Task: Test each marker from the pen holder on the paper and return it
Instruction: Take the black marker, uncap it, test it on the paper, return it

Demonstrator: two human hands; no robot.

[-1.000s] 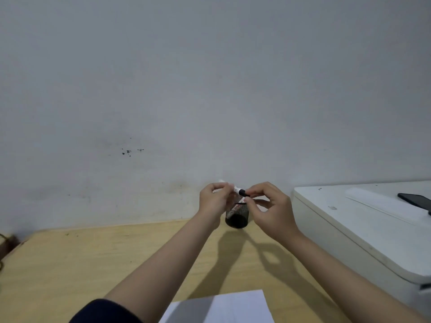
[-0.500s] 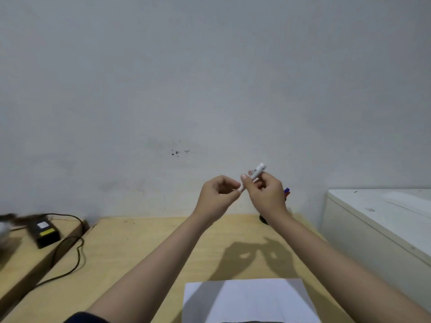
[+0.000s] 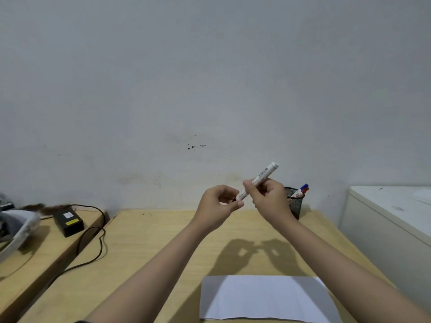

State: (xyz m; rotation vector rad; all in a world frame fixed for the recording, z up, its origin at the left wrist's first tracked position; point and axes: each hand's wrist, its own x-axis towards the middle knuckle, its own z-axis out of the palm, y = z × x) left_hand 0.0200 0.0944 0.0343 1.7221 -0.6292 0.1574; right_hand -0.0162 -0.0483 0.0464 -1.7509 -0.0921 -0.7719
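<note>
A white marker (image 3: pixel 264 172) is held tilted in the air, its far end pointing up and to the right. My right hand (image 3: pixel 268 199) grips its barrel. My left hand (image 3: pixel 218 206) pinches its lower end (image 3: pixel 241 195), where the cap sits; the cap itself is mostly hidden by my fingers. Behind my right hand a black mesh pen holder (image 3: pixel 295 202) stands near the wall, with a blue-capped and a red-capped marker (image 3: pixel 302 190) sticking out. A white sheet of paper (image 3: pixel 265 297) lies flat on the wooden desk (image 3: pixel 151 248) in front of me.
A black power adapter (image 3: pixel 68 222) with a trailing cable (image 3: pixel 93 250) sits on a lower wooden surface at the left, beside a grey-white object (image 3: pixel 16 229). A white cabinet-like unit (image 3: pixel 391 220) stands against the desk's right side. A bare wall is behind.
The view has swung left and down, showing the pen holder and more paper. Both hands have drawn the marker away from the holder toward me, and it now points up and right.
</note>
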